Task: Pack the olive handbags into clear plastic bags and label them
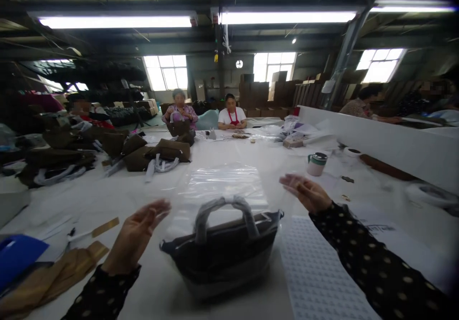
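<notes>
A dark handbag (225, 250) stands upright on the white table in front of me, its handle (206, 215) wrapped in clear or pale film. My left hand (138, 231) is raised to the left of the bag, apart from it, fingers stretched forward. On the other side, my right hand (306, 192) hovers beyond the bag's right corner, fingers stretched out and slightly blurred. Neither hand shows anything in its fingers. Just behind the bag lies a shiny clear plastic sheet or bag (224, 179), flat on the table; its side edges are hard to make out.
A printed sheet (319, 267) lies under my right forearm. Further right are a lidded mug (317, 164) and a tape roll (432, 195). Brown paper (57, 272) and a blue object (21, 258) lie at left. More bags (158, 155) are piled beyond. Co-workers (232, 114) sit across the table.
</notes>
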Available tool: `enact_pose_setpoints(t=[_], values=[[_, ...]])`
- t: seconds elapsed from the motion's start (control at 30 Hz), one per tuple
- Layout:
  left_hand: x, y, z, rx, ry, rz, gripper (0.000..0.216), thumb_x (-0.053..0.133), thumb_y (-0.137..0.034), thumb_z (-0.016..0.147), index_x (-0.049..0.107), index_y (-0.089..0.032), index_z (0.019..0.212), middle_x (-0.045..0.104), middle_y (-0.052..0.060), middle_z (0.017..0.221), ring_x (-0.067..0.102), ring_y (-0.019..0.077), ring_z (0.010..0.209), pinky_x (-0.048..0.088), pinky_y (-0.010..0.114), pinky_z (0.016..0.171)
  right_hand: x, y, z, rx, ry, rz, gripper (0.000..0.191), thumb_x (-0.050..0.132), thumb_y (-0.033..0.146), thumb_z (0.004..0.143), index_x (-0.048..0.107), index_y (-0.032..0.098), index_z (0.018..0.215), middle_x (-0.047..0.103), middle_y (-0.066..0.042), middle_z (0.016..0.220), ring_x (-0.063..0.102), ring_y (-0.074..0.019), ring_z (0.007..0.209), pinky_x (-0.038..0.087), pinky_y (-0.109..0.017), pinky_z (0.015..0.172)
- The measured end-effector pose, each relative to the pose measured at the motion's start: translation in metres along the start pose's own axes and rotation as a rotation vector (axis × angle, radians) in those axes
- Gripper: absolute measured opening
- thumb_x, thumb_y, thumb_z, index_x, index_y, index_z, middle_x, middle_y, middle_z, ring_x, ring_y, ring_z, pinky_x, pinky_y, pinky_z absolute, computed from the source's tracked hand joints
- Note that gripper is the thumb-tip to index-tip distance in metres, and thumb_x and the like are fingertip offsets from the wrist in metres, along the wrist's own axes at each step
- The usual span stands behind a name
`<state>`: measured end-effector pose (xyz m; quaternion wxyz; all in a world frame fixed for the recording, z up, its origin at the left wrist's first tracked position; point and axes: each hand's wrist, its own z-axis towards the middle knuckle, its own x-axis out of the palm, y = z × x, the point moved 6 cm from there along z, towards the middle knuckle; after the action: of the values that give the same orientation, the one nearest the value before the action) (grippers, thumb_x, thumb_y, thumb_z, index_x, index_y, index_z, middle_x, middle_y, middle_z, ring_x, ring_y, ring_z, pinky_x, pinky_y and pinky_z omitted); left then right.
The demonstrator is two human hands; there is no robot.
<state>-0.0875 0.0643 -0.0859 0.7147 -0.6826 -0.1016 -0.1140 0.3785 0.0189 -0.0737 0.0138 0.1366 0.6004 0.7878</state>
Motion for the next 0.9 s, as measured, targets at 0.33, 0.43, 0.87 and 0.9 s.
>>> enact_pose_setpoints(t=[0.33, 0.43, 0.87, 0.9], values=[[0.031, -0.022, 0.088, -0.131, -0.093, -0.037, 0.033, 0.04, -0.031, 0.09, 0.059, -0.009, 0.075, 0.068, 0.01, 0.07, 0.066, 0.017, 0.062, 0.054, 0.033, 0.065, 0.013, -0.012, 0.089, 0.153, -0.258, 0.102, 0.026, 0.071, 0.028, 0.068, 0.048, 0.02, 0.058, 0.064, 0.003, 0.055, 0.063, -0.0125, 0.056, 0.057, -0.029, 0.064], [0.044, -0.059, 0.113, -0.062, -0.012, -0.032, 0.033, 0.041, -0.034, 0.09, 0.059, -0.01, 0.075, 0.068, 0.009, 0.07, 0.065, 0.0165, 0.062, 0.053, 0.032, 0.065, 0.012, 0.013, 0.108, 0.084, -0.25, 0.104, 0.021, 0.067, 0.026, 0.073, 0.048, 0.023, 0.063, 0.063, 0.004, 0.059, 0.064, -0.0113, 0.06, 0.055, -0.026, 0.07], [-0.039, 0.131, -0.035, -0.624, 0.364, 0.13, 0.044, 0.063, -0.055, 0.068, 0.064, -0.011, 0.07, 0.07, 0.01, 0.07, 0.065, 0.0189, 0.064, 0.049, 0.035, 0.072, -0.021, -0.17, -0.099, 0.546, 0.206, -0.18, 0.042, 0.065, 0.06, 0.062, 0.053, 0.02, 0.065, 0.065, -0.004, 0.06, 0.064, -0.0217, 0.058, 0.052, -0.039, 0.064], [-0.045, 0.145, -0.048, -0.663, 0.372, 0.142, 0.045, 0.062, -0.056, 0.068, 0.063, -0.012, 0.069, 0.069, 0.01, 0.069, 0.065, 0.019, 0.063, 0.049, 0.036, 0.072, -0.021, -0.178, -0.115, 0.575, 0.229, -0.191, 0.042, 0.063, 0.061, 0.064, 0.052, 0.02, 0.064, 0.065, -0.004, 0.06, 0.063, -0.0218, 0.058, 0.052, -0.039, 0.064]])
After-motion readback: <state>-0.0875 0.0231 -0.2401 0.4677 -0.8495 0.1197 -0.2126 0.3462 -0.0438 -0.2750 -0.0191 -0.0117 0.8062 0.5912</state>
